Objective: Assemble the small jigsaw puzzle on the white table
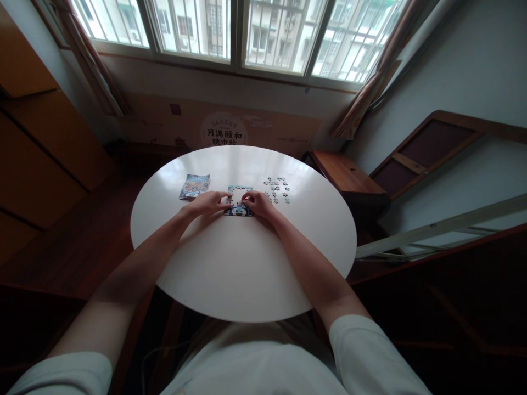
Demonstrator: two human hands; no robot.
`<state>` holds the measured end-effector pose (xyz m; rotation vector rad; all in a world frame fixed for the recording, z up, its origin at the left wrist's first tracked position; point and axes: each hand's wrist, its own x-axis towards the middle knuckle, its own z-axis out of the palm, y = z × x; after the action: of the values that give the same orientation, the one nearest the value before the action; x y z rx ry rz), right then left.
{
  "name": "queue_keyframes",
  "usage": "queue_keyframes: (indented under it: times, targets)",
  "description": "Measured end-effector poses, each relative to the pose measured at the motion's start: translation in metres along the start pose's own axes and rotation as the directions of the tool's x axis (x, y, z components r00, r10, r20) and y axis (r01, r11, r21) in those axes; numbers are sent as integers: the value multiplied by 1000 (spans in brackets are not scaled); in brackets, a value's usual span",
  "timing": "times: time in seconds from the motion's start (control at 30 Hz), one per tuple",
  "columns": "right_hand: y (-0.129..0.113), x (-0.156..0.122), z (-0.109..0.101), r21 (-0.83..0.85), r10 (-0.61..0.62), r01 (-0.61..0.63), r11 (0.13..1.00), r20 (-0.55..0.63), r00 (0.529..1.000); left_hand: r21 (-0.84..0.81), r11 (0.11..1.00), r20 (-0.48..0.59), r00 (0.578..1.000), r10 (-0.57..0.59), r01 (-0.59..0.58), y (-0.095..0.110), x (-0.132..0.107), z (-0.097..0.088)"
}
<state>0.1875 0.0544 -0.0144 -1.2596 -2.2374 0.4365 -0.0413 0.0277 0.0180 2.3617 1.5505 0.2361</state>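
Observation:
A partly assembled jigsaw puzzle lies on the white round table, its border and lower part in place around a bare middle. At its left edge is my left hand, thumb and fingers apart and touching the border. My right hand is over the puzzle's right side, fingertips pinched together on what looks like a small puzzle piece, mostly hidden by the fingers. Loose puzzle pieces are spread out to the right, just beyond that hand. A colourful picture sheet or packet rests left of the puzzle.
Behind the table runs a wall panel with Chinese lettering below barred windows. A wooden side table stands at the right rear. Orange-brown cabinets are on the left.

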Motion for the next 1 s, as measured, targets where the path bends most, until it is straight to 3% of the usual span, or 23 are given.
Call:
queue_keyframes:
  times: [1.0]
  targets:
    - [3,0,1,-11,-5,5,1000,0,1000,6,1000,-2,1000,-11,11,4,0,-2]
